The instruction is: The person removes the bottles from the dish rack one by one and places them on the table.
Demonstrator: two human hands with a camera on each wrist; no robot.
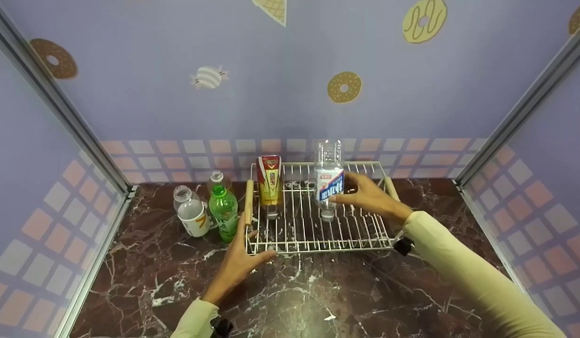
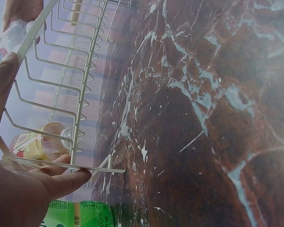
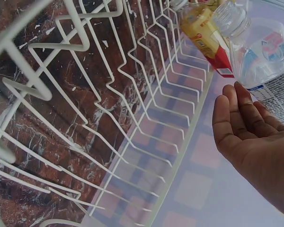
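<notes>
My right hand (image 1: 372,197) grips a clear bottle (image 1: 329,185) with a blue and white label, neck down, over the right half of a white wire rack (image 1: 299,246). In the right wrist view the fingers of my right hand (image 3: 255,127) lie along the label of the clear bottle (image 3: 262,56). My left hand (image 1: 238,258) holds the rack's front left corner, thumb on the front rail and fingers at the side; the left wrist view shows the hand (image 2: 28,184) around the wire. A red and yellow bottle (image 1: 270,185) stands neck down in the rack's left part.
Left of the rack a green bottle (image 1: 224,211) stands beside a clear bottle with a white label (image 1: 193,218); another clear bottle (image 1: 217,179) is behind them. The rack has wooden side handles. A patterned wall (image 1: 280,117) rises behind the dark marbled surface (image 1: 308,291).
</notes>
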